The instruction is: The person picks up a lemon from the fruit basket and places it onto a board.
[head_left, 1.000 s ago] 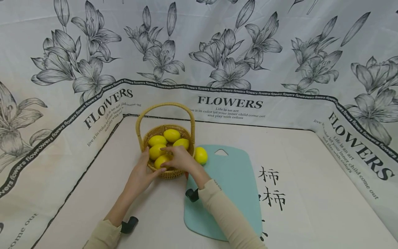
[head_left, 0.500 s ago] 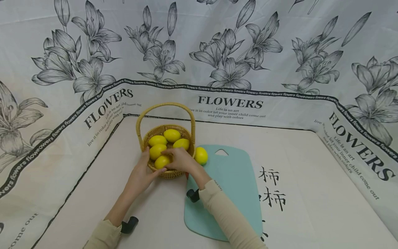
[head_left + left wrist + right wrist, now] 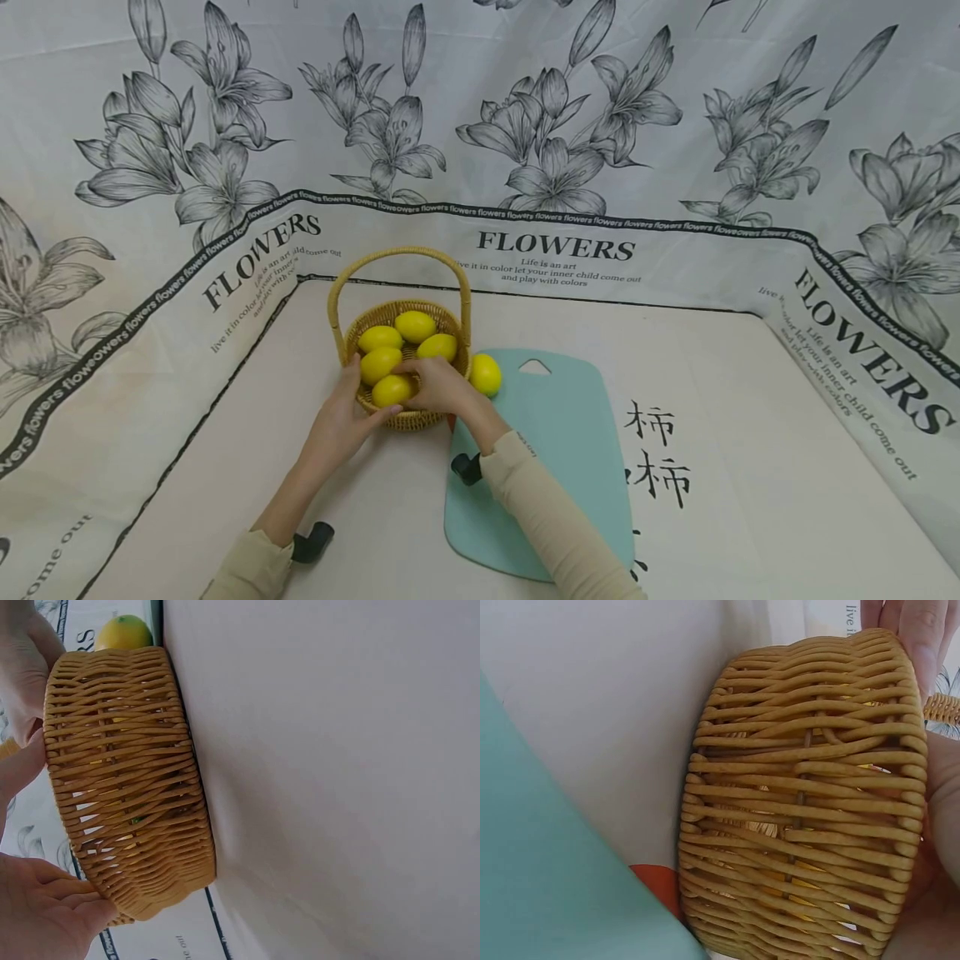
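A round wicker basket [image 3: 414,423] with a tall handle holds several yellow lemons [image 3: 415,327]. My left hand [image 3: 339,423] grips its front left, fingers at the left rim and thumb along the front. In the left wrist view, the left hand's fingers [image 3: 56,900] lie against the basket's side. My right hand [image 3: 441,386] reaches over the right rim, its fingertips and thumb beside the front lemon [image 3: 392,391], which shows almost whole. The wicker wall hides most of the right hand [image 3: 941,802] in the right wrist view.
A light blue cutting board [image 3: 555,467] lies right of the basket, under the right forearm. Another lemon [image 3: 486,375], greenish below, sits between basket and board. A red-orange patch [image 3: 658,889] shows by the board's edge. A flower-printed cloth [image 3: 555,167] stands behind.
My right thumb has drawn back to the right from over the front lemon, so more of that lemon shows. My left hand and the basket stay put.
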Available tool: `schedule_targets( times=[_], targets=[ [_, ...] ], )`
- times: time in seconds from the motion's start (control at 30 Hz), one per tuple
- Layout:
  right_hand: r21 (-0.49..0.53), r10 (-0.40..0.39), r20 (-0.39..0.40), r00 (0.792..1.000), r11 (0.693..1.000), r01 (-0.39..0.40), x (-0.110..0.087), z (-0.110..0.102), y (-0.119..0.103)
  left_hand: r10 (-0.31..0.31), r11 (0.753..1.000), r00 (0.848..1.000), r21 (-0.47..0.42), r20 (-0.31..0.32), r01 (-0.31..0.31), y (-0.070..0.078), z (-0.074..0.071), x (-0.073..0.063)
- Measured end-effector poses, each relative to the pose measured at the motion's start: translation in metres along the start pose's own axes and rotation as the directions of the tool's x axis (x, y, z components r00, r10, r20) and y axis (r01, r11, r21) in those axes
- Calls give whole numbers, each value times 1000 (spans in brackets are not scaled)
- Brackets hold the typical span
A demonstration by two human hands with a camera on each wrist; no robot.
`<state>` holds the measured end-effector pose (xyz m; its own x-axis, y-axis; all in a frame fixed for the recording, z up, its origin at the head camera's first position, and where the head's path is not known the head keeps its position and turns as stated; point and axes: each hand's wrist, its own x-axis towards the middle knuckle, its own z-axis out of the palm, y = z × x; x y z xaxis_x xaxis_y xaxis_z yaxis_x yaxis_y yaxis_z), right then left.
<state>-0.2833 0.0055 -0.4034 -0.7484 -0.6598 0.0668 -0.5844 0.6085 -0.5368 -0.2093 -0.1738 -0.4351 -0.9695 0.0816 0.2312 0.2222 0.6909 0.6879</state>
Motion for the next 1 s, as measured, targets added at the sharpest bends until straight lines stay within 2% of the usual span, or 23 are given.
schedule_targets(
  times=[0.23,0.53,1.0],
  targets=[
    [-17,-1,1,1000,1000,1,2,2,-1,-5,1000,1000,-4,0,5,-1,0,0],
    [-39,42,-36,998,998,-44,6,9,1,-1,1000,1000,-20,0,1,0,-1,0],
    [-69,15,-67,998,997,-20,3,7,-1,7,1000,1000,-21,4,-7,2,-2,0]
  ],
)
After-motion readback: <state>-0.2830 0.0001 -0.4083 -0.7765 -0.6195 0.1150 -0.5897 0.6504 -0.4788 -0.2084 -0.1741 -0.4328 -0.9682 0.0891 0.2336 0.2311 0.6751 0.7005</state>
